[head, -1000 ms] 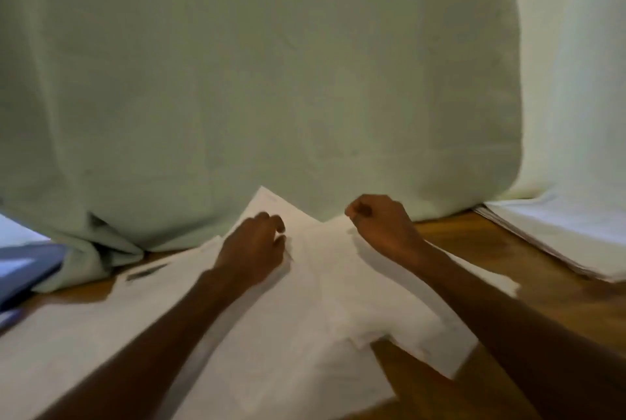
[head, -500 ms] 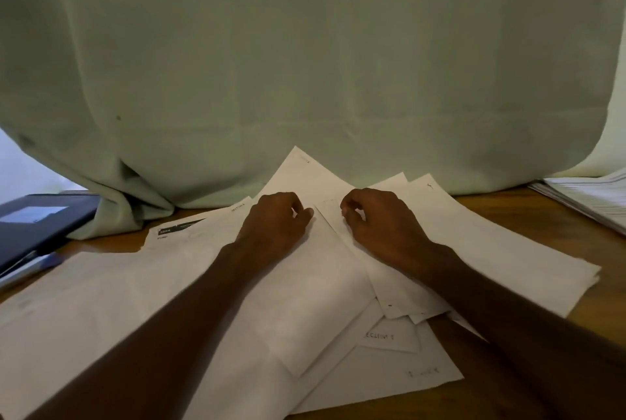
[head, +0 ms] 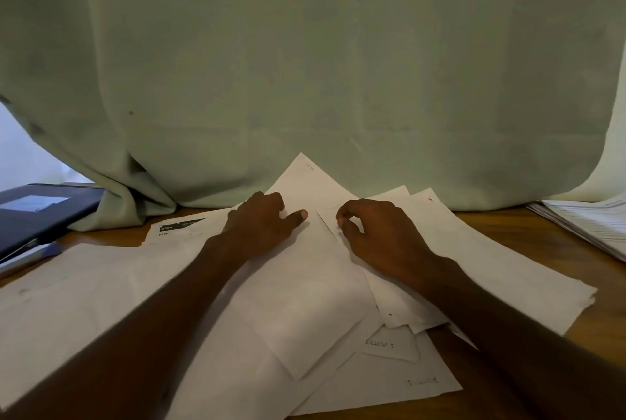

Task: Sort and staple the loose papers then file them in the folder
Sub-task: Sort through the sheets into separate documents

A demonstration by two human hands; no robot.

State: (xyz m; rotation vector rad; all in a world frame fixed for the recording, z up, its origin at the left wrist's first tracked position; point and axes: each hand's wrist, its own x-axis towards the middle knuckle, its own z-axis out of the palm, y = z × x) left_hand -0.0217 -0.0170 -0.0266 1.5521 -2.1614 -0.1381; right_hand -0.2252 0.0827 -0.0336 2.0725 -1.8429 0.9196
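Head view, progress: the loose white paper sheets (head: 305,301) are seen spread and overlapping at odd angles across the brown wooden tabletop (head: 603,328); no squared stack and no staple can be made out, so the sorting is judged to be at an early stage.
Head view, left hand (head: 261,226): it is laid on the topmost tilted sheet, the thumb stretched out flat toward the right and the other fingers bent loosely over the paper; nothing is seen gripped.
Head view, right hand (head: 379,233): it is set just beside the left on the neighbouring sheets, the fingers curled with thumb and forefinger drawn close at a sheet's edge; whether paper is actually pinched cannot be told.
Head view, what is left: the aligning, the stapling and the filing are all judged still to be done; no stapler is shown.
Head view, folder: a dark blue flat folder with a pale label (head: 37,213) is seen lying at the far left edge of the table, well apart from the hands and untouched.
Head view, surface: a printed sheet with a black header bar (head: 183,226) is seen behind the left wrist, and a separate stack of printed pages (head: 589,226) at the far right.
Head view, room: the background is filled by a pale green cloth curtain (head: 305,63), whose hem is bunched on the tabletop beside the folder.
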